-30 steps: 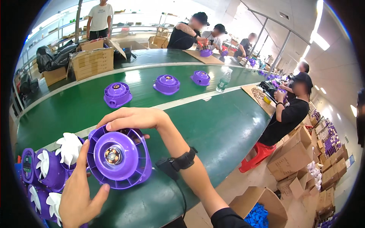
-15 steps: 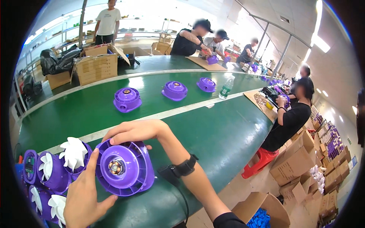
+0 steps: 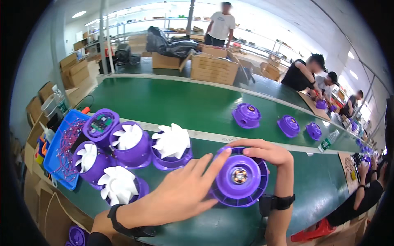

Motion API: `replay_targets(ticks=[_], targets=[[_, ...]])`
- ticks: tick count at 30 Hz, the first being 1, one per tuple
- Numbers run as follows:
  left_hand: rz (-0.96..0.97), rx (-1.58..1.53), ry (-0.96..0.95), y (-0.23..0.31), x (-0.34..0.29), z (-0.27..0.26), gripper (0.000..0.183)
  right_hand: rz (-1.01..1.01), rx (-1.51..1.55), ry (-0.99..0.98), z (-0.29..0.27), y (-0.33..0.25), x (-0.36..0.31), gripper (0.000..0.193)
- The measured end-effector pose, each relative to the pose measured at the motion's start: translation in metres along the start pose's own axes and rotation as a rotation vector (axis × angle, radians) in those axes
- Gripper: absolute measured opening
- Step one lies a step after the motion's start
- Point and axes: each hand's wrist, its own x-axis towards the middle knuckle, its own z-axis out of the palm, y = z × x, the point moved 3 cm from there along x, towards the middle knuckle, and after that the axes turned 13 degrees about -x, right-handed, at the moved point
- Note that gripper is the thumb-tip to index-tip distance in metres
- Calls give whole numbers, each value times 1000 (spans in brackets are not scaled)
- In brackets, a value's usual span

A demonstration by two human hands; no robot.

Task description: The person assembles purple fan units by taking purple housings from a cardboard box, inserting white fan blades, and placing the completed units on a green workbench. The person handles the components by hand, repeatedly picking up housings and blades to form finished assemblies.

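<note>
Head: blue tray [image 3: 52,160] holds wires [image 3: 69,141]; right hand [image 3: 271,153] grips purple housing [image 3: 234,191].

Bright — ceiling lamp [image 3: 79,14] aglow, edges fisheye-bent

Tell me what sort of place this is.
Likely a factory assembly line: the purple housing in hand resembles others spaced along what looks like a green conveyor, a co-worker handles another purple part, and a blue tray holds wires.
</note>
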Motion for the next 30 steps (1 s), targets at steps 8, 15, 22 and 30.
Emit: replay_targets(ticks=[8, 15, 22, 30], targets=[[-53, 139, 5, 2, -13, 40, 74, 135, 223, 576, -41, 30, -36, 60], [-41, 378, -658, -27, -33, 105, 97, 220, 661, 873, -45, 86, -16, 42], [-53, 302, -710, -24, -29, 108, 106, 373, 811, 833, -9, 145, 76, 49], [-55, 276, -693, -25, -31, 99, 96, 352, 805, 586, 25, 160, 180, 68]])
